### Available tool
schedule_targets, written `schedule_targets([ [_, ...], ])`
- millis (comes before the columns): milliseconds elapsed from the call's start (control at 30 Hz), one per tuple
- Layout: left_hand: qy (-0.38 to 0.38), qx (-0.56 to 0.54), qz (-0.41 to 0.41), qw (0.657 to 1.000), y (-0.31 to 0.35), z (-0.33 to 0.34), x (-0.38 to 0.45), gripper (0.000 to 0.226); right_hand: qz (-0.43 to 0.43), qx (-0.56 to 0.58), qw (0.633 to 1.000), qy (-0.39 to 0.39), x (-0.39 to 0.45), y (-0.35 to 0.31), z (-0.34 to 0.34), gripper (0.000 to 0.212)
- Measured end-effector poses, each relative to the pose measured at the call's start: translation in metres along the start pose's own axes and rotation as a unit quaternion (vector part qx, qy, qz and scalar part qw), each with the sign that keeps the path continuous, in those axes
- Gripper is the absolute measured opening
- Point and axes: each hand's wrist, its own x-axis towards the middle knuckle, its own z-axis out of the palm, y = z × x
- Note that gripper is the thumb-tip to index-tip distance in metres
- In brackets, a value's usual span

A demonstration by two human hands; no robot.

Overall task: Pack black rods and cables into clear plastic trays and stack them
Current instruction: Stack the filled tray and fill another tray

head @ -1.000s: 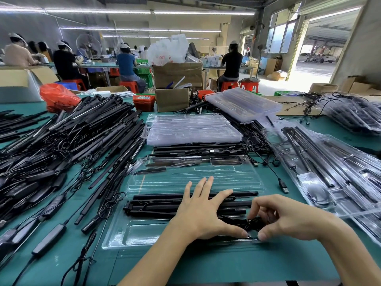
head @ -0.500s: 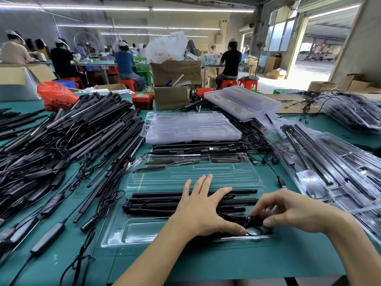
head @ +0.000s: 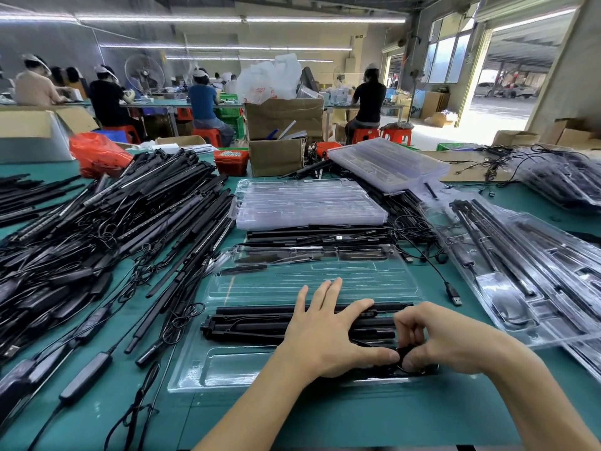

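A clear plastic tray [head: 247,366] lies open on the green table in front of me. Black rods [head: 253,323] lie side by side across its middle slots. My left hand [head: 328,333] presses flat on the rods, fingers spread, thumb reaching right. My right hand [head: 445,340] pinches a coiled black cable [head: 406,356] at the tray's near right corner, where thumb and fingertips of both hands meet. Most of the coil is hidden under the fingers.
A big heap of loose black rods and cables [head: 97,236] fills the left. A stack of clear trays [head: 309,203] sits behind the open tray, another [head: 387,164] further back. Packed trays [head: 527,271] lie on the right. A loose USB plug [head: 455,296] lies beside the tray.
My right hand has curled tighter and moved in toward my left thumb on the cable coil. My left hand stays on the rods.
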Motion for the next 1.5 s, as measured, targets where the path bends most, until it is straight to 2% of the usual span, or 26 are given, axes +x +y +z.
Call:
schedule_targets([
  [167, -0.001, -0.001, -0.005, 1.000, 0.001, 0.000, 0.001, 0.100, -0.001, 0.006, 0.999, -0.050, 0.002, 0.000, -0.013, 0.024],
  [233, 0.000, -0.005, -0.004, 1.000, 0.001, 0.000, 0.001, 0.101, -0.034, 0.087, 0.995, -0.034, 0.002, 0.004, -0.022, 0.024],
  [267, 0.002, -0.007, -0.004, 1.000, 0.001, 0.001, 0.000, 0.101, -0.034, 0.144, 0.989, 0.029, 0.006, 0.006, -0.024, 0.023],
  [333, 0.008, -0.010, -0.003, 1.000, 0.000, 0.001, 0.000, 0.101, 0.033, 0.220, 0.947, 0.231, 0.025, 0.015, -0.026, 0.021],
  [367, 0.010, -0.008, -0.003, 1.000, 0.000, 0.002, -0.001, 0.101, 0.085, 0.232, 0.920, 0.303, 0.037, 0.019, -0.026, 0.023],
  [400, 0.012, -0.006, -0.002, 1.000, 0.000, 0.002, -0.001, 0.101, 0.130, 0.234, 0.907, 0.324, 0.048, 0.022, -0.025, 0.027],
  [467, 0.018, -0.001, -0.001, 1.000, 0.001, 0.004, -0.002, 0.102, 0.174, 0.258, 0.909, 0.277, 0.066, 0.029, -0.025, 0.038],
  [533, 0.019, -0.001, -0.001, 1.000, 0.001, 0.004, -0.002, 0.102, 0.190, 0.323, 0.891, 0.256, 0.078, 0.032, -0.026, 0.045],
  [633, 0.025, -0.008, 0.001, 1.000, 0.001, 0.004, -0.002, 0.102, 0.194, 0.409, 0.840, 0.297, 0.087, 0.037, -0.024, 0.046],
  [867, 0.036, 0.007, 0.012, 0.999, 0.002, 0.004, -0.003, 0.097, 0.156, 0.477, 0.775, 0.384, 0.092, 0.030, -0.018, 0.035],
  [967, 0.045, 0.007, 0.021, 0.999, 0.001, 0.003, -0.003, 0.093, 0.126, 0.538, 0.731, 0.400, 0.085, 0.029, -0.017, 0.057],
  [1067, 0.060, 0.012, 0.030, 0.998, 0.001, 0.002, -0.003, 0.089, 0.082, 0.590, 0.701, 0.392, 0.078, 0.033, -0.019, 0.069],
  [1200, 0.072, 0.022, 0.034, 0.997, 0.003, 0.000, -0.003, 0.087, 0.071, 0.584, 0.708, 0.391, 0.073, 0.031, -0.014, 0.072],
  [1267, 0.091, 0.033, 0.043, 0.994, 0.005, -0.002, -0.005, 0.084, 0.081, 0.565, 0.696, 0.436, 0.073, 0.026, -0.005, 0.069],
  [1333, 0.120, 0.048, 0.061, 0.990, 0.007, -0.004, -0.009, 0.079, 0.055, 0.532, 0.684, 0.497, 0.075, 0.019, 0.005, 0.062],
  [1400, 0.145, 0.072, 0.103, 0.981, 0.009, -0.006, -0.012, 0.071, 0.023, 0.492, 0.685, 0.537, 0.077, 0.013, 0.011, 0.056],
  [1500, 0.180, 0.109, 0.216, 0.954, 0.011, -0.009, -0.016, 0.051, -0.005, 0.466, 0.683, 0.563, 0.079, 0.013, 0.013, 0.056],
])
